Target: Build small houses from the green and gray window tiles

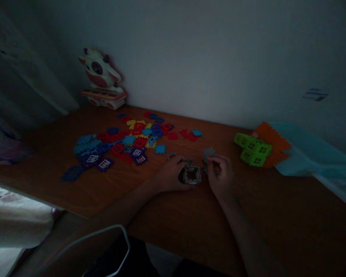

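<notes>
Near the middle of the wooden table, my left hand is wrapped round the left side of a small grey box built of interlocking tiles, with its square opening upward. To the right of that box, my right hand has its fingers curled with the tips together beside a grey tile; whether they pinch a piece is too dark to make out. Another loose grey piece lies just beyond my left hand.
A spread of red, blue, yellow and purple tiles covers the table's left middle. A cow-shaped toy keyboard stands at the back left. On the right are a green tile construction, an orange toothed sheet and a translucent blue bin.
</notes>
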A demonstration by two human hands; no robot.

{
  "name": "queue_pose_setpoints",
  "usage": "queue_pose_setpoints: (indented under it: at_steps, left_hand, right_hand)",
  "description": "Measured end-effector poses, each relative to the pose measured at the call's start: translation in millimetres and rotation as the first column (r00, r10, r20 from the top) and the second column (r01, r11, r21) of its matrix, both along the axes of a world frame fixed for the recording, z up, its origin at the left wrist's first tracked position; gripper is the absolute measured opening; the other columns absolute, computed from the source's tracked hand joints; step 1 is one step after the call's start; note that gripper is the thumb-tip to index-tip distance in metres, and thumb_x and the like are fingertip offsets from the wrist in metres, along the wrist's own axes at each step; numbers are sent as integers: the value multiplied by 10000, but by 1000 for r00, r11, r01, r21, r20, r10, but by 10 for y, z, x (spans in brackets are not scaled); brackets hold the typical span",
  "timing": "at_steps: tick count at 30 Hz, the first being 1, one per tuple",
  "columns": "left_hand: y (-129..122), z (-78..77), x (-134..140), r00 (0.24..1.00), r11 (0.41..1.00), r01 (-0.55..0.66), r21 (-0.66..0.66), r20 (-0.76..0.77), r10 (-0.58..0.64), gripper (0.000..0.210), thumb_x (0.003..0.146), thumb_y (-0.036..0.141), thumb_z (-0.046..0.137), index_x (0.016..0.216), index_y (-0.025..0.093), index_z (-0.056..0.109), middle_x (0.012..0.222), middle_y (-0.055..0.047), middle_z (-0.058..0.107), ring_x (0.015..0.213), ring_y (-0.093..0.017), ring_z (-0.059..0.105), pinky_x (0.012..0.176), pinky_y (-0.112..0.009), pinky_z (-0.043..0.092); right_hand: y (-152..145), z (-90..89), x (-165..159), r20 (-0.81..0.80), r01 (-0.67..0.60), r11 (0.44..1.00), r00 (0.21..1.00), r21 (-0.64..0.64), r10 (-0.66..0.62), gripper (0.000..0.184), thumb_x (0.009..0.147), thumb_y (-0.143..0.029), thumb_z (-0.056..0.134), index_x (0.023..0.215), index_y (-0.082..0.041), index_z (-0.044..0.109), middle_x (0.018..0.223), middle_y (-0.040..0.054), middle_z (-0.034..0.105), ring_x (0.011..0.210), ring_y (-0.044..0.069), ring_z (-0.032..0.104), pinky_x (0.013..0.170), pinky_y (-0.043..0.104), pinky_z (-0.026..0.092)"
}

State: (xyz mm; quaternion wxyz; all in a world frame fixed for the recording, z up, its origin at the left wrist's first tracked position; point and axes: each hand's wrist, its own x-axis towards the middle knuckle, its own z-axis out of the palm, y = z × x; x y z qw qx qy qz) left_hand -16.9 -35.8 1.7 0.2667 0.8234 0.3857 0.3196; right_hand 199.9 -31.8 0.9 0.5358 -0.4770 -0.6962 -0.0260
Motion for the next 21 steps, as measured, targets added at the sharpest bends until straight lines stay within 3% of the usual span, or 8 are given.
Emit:
queue_pose_setpoints:
  at_steps: [3,6,9,11,14,17,21]
  left_hand:
    - [19,-5,10,998,998,-59,-17,2,59,600,646,515,846,1134,205,689,1147,-124,613,1078,-315,585,977,-468,482]
    - [23,34,23,989,993,-94,-68,106,101,559,654,488,850,1116,212,699,1139,-112,639,1088,-300,594,983,-442,479]
    - [42,89,43,937,957,-126,-260,285,200,507,664,515,843,1048,211,713,1104,-97,673,1033,-273,627,925,-403,505]
    - [67,126,57,867,877,-43,-479,419,271,481,675,554,825,981,200,717,1022,-82,701,944,-249,654,850,-376,530]
    - [109,186,63,683,689,196,-698,601,415,503,688,605,799,974,200,716,995,-81,722,873,-220,675,790,-349,549]
    - [139,250,40,510,548,374,-749,659,553,503,730,618,764,1034,223,702,1076,-92,720,835,-191,682,751,-320,557]
    - [156,303,-18,444,480,464,-745,664,601,505,793,678,662,1038,239,706,1096,-82,715,776,-161,668,684,-269,545]
  right_hand:
    - [4,-6,-6,-1,3,1000,1000,13,-3,91,923,-169,569,960,-223,634,972,71,623,882,215,640,768,388,541]
    - [11,-10,-9,-3,8,1000,1000,2,-8,90,924,-182,564,963,-227,632,973,73,626,883,218,643,767,391,549]
    - [16,-16,-11,-19,4,1000,1000,-27,-5,92,929,-201,558,976,-229,632,984,79,627,893,221,645,763,392,562]
    - [16,-23,-14,-41,-6,999,999,-39,4,97,932,-210,560,994,-225,632,991,82,624,887,220,646,746,386,570]
    - [12,-31,-21,-58,-26,998,998,-56,23,118,929,-222,578,1034,-219,632,1020,88,618,881,214,649,728,378,578]
    - [1,-26,-29,-49,-33,997,998,-67,30,135,928,-230,588,1055,-221,634,1044,93,622,894,218,652,738,389,580]
    - [-8,-18,-34,-36,-43,996,999,-82,40,133,930,-229,584,1051,-218,638,1035,92,625,891,217,652,743,390,579]
